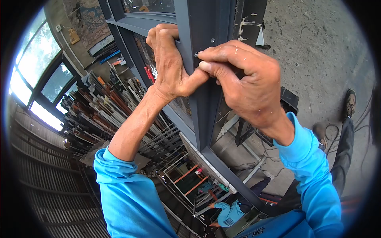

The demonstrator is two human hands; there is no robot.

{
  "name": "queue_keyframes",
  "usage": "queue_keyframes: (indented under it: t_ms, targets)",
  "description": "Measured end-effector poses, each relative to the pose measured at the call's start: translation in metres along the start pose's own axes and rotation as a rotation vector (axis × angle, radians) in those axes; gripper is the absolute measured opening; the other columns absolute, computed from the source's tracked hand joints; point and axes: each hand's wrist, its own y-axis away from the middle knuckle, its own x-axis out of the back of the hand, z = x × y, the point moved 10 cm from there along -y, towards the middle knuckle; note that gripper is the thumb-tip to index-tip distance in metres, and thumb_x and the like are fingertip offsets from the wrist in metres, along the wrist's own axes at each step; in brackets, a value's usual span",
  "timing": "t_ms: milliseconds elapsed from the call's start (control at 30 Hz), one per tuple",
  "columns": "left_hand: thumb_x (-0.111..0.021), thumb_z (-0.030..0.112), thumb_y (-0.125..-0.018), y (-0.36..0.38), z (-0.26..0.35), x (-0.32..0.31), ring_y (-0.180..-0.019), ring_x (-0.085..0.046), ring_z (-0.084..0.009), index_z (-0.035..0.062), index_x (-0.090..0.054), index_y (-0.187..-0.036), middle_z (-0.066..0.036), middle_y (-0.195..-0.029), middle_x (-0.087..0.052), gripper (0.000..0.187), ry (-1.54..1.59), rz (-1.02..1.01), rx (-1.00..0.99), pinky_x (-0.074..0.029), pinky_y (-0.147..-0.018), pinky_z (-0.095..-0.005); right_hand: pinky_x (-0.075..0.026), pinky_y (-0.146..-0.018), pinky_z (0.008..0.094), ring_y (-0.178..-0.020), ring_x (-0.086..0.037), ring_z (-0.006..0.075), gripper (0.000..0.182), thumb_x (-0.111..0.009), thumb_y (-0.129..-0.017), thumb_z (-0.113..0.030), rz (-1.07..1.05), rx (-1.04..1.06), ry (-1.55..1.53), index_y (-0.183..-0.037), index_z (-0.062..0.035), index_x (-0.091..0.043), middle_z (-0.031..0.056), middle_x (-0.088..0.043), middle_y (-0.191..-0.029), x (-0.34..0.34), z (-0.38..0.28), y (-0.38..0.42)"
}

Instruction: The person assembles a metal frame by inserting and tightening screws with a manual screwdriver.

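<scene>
A dark grey metal frame (206, 22) stands tilted across the middle of the head view. My left hand (170, 65) is closed round its left edge, with the fingertips hidden behind the profile. The left thumb reaches across the front face and meets the tips of my right hand. Thumb and forefinger of my right hand (251, 81) pinch together at the frame's face. At the forefinger's tip shows a small dark piece (196, 54), possibly a screw, touching the frame; its exact shape is too small to make out. A shiny screw head (212, 40) sits in the frame just above.
Long metal profiles (103, 99) are stacked in a rack at left, beside windows (39, 59). A co-worker in a blue shirt (230, 214) is at the bottom. Another person's shoe (351, 103) and cables (333, 133) are on the concrete floor (309, 51) at right.
</scene>
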Motion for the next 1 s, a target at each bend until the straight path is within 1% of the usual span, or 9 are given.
queue_keyframes:
  t_ms: [167,300,367,400,533,633,733,900,1000]
  targets:
    - [-0.064,0.044,-0.059,0.002,-0.002,-0.002,-0.088,-0.037,-0.0235,0.0025,-0.047,-0.097,-0.01,-0.093,-0.043,0.059,-0.003,-0.019,0.026,-0.027,-0.081,-0.0398,-0.055,-0.058,0.0287,-0.069,-0.069,0.0216,0.008,-0.064,-0.08,0.004,0.09,0.098,-0.012,-0.088,0.0038,-0.067,0.0138,-0.067,-0.08,0.001,-0.005,0.007]
    - [-0.062,0.043,-0.058,0.004,-0.006,-0.003,-0.088,-0.035,-0.0234,0.0022,-0.045,-0.098,-0.01,-0.093,-0.041,0.06,0.075,0.003,0.074,-0.027,-0.08,-0.0393,-0.055,-0.057,0.0298,-0.068,-0.068,0.0229,0.01,-0.063,-0.08,0.005,0.105,-0.035,-0.126,-0.089,0.0038,-0.066,0.0136,-0.066,-0.081,0.002,0.008,0.009]
    - [-0.062,0.043,-0.059,0.006,-0.012,-0.003,-0.087,-0.034,-0.0231,0.0021,-0.045,-0.098,-0.01,-0.093,-0.039,0.059,0.074,-0.006,0.163,-0.027,-0.08,-0.0388,-0.053,-0.057,0.0249,-0.068,-0.067,0.017,0.013,-0.067,-0.078,0.009,0.12,0.127,0.004,-0.089,0.0024,-0.069,0.0119,-0.068,-0.082,0.002,-0.007,0.005]
    - [-0.063,0.041,-0.059,0.007,-0.015,-0.004,-0.088,-0.033,-0.0229,0.002,-0.044,-0.099,-0.009,-0.093,-0.037,0.059,0.085,-0.022,0.184,-0.026,-0.08,-0.0385,-0.054,-0.058,0.0265,-0.069,-0.068,0.0199,0.013,-0.067,-0.077,0.008,0.111,0.11,0.008,-0.088,0.0019,-0.069,0.0121,-0.068,-0.08,0.001,-0.007,0.006]
    - [-0.063,0.04,-0.06,0.008,-0.016,-0.004,-0.088,-0.033,-0.0229,0.0024,-0.044,-0.101,-0.009,-0.092,-0.037,0.059,0.064,-0.047,0.222,-0.027,-0.08,-0.0389,-0.054,-0.059,0.026,-0.069,-0.068,0.0194,0.011,-0.067,-0.077,0.007,0.05,0.046,0.061,-0.087,0.0012,-0.069,0.0122,-0.068,-0.08,-0.004,-0.007,0.002]
    - [-0.064,0.041,-0.06,0.004,-0.011,-0.002,-0.088,-0.033,-0.023,0.0025,-0.045,-0.101,-0.009,-0.092,-0.037,0.059,0.07,-0.024,0.162,-0.027,-0.08,-0.0389,-0.054,-0.058,0.0259,-0.068,-0.068,0.0189,0.012,-0.068,-0.078,0.006,0.072,0.051,0.055,-0.088,0.0004,-0.068,0.012,-0.067,-0.078,-0.002,-0.01,0.0]
    - [-0.064,0.042,-0.059,0.006,-0.012,-0.004,-0.088,-0.034,-0.0231,0.0024,-0.045,-0.101,-0.009,-0.092,-0.037,0.06,0.055,-0.04,0.179,-0.027,-0.08,-0.0386,-0.053,-0.056,0.0266,-0.065,-0.068,0.019,0.011,-0.066,-0.079,0.005,0.088,-0.092,-0.053,-0.089,0.0005,-0.067,0.0122,-0.067,-0.075,0.002,0.001,-0.002]
    - [-0.063,0.041,-0.058,0.006,-0.011,-0.002,-0.087,-0.034,-0.0228,0.0023,-0.045,-0.1,-0.01,-0.092,-0.038,0.059,0.035,-0.035,0.17,-0.027,-0.08,-0.0379,-0.053,-0.056,0.0264,-0.064,-0.067,0.0194,0.008,-0.064,-0.082,0.003,-0.043,0.053,0.067,-0.09,0.0009,-0.066,0.0127,-0.067,-0.074,-0.005,-0.009,-0.005]
    - [-0.062,0.039,-0.058,0.005,-0.011,-0.004,-0.086,-0.034,-0.0227,0.0023,-0.045,-0.099,-0.01,-0.092,-0.038,0.058,0.033,-0.027,0.143,-0.027,-0.079,-0.0376,-0.053,-0.057,0.0262,-0.066,-0.068,0.0193,0.009,-0.064,-0.082,0.004,-0.047,0.055,0.082,-0.09,0.0009,-0.066,0.0125,-0.067,-0.076,-0.007,-0.009,-0.005]
